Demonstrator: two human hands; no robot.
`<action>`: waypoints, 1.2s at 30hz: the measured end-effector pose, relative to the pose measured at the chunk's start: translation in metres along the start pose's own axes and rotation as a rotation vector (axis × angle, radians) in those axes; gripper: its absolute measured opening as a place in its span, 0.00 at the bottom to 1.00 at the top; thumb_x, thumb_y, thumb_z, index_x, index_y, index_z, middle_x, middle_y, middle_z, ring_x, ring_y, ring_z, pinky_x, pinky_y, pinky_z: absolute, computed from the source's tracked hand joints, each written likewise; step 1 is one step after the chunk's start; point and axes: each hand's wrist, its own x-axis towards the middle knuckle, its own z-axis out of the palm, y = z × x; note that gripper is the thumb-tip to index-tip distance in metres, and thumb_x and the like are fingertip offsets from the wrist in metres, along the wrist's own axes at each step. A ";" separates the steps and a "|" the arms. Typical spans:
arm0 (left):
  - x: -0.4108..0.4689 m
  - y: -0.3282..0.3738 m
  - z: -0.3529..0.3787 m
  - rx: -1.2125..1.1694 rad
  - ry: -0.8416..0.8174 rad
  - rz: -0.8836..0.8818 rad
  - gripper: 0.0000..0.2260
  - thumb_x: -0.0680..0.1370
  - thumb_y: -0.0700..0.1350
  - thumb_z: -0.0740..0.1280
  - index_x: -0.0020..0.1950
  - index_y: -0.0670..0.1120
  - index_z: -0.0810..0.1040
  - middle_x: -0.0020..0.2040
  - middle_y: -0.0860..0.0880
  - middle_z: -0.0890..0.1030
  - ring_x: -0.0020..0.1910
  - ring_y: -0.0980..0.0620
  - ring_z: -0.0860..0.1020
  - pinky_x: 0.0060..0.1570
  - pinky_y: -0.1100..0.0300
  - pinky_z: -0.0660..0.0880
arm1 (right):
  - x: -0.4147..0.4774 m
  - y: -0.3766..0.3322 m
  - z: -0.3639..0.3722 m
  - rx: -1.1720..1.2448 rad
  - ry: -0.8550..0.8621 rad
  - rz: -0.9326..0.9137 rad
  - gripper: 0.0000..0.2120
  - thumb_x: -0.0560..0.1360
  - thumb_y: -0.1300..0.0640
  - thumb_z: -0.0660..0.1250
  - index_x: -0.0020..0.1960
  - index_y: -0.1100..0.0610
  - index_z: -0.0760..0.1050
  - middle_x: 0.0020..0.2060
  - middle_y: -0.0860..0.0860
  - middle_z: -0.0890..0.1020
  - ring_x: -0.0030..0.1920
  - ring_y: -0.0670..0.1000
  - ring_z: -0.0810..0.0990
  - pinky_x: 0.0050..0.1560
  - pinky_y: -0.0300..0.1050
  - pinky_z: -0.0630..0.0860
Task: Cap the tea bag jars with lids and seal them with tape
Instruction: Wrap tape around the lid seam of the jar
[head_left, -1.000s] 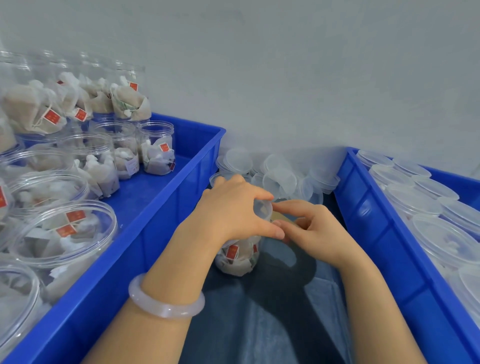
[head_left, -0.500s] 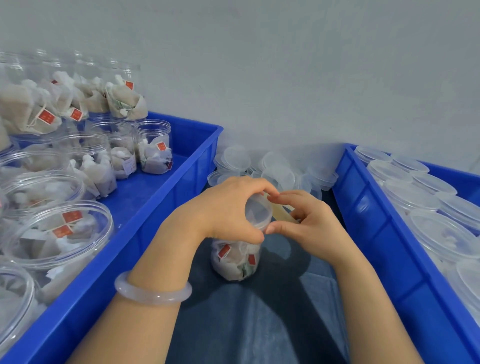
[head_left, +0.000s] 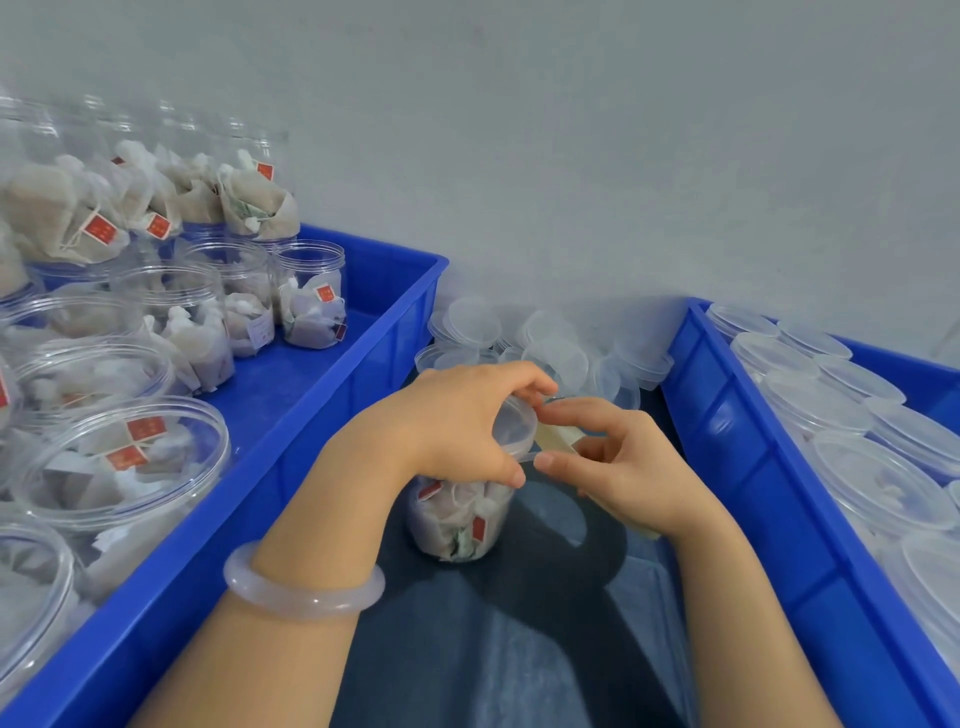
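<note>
1. The jar (head_left: 457, 519) stands on the dark cloth (head_left: 493, 649), toward its far end. It sits between the two blue crates, nearer the left crate (head_left: 291, 467) than the right crate (head_left: 753, 467). A heap of loose lids (head_left: 545, 343) lies just beyond it.
2. The left hand (head_left: 457, 426) grips from above, with its fingers curled over the lid (head_left: 514, 428) and its thumb on the near side of the rim.
3. The right hand (head_left: 623, 467) pinches the lid's right edge, forefinger on the far rim and thumb on the near rim, with the other fingers curled in.
4. The beige tape (head_left: 553, 439) shows behind that hand. I cannot tell whether the palm holds it, or whether a strip end lies under the thumb.
5. The step looks like seating the lid and starting the seal. To do it well, the left hand should steady the jar against turning and press the lid level all round first.
6. The tape should then run along the seam where lid meets wall, half on each, with the thumb smoothing it as the jar is turned.
7. The thin clear wall probably flexes, so the grip should be firm but not squeezing.
8. The jar rests upright on its base, and its long axis rises from the cloth with the lid end up. The tea bags' red tags face the near side. Any slight lean is too small to judge.
</note>
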 end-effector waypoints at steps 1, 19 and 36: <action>0.000 -0.001 -0.001 -0.015 -0.003 0.012 0.33 0.69 0.46 0.76 0.69 0.62 0.66 0.65 0.66 0.71 0.65 0.60 0.70 0.65 0.54 0.69 | 0.001 0.000 0.001 -0.019 0.014 -0.019 0.16 0.67 0.52 0.76 0.53 0.45 0.79 0.55 0.41 0.79 0.32 0.39 0.73 0.41 0.33 0.71; 0.004 -0.004 0.004 0.023 0.070 -0.025 0.21 0.67 0.59 0.75 0.59 0.64 0.76 0.68 0.61 0.70 0.69 0.59 0.66 0.69 0.54 0.61 | 0.001 0.004 0.005 0.129 -0.120 0.038 0.20 0.66 0.55 0.78 0.55 0.44 0.77 0.53 0.40 0.80 0.36 0.47 0.76 0.42 0.40 0.76; 0.007 -0.004 0.008 0.144 0.131 0.012 0.18 0.67 0.59 0.74 0.55 0.62 0.74 0.56 0.63 0.74 0.55 0.62 0.71 0.44 0.65 0.65 | 0.005 0.002 0.019 0.081 0.013 0.088 0.18 0.66 0.54 0.76 0.53 0.44 0.76 0.35 0.42 0.80 0.29 0.42 0.70 0.39 0.36 0.69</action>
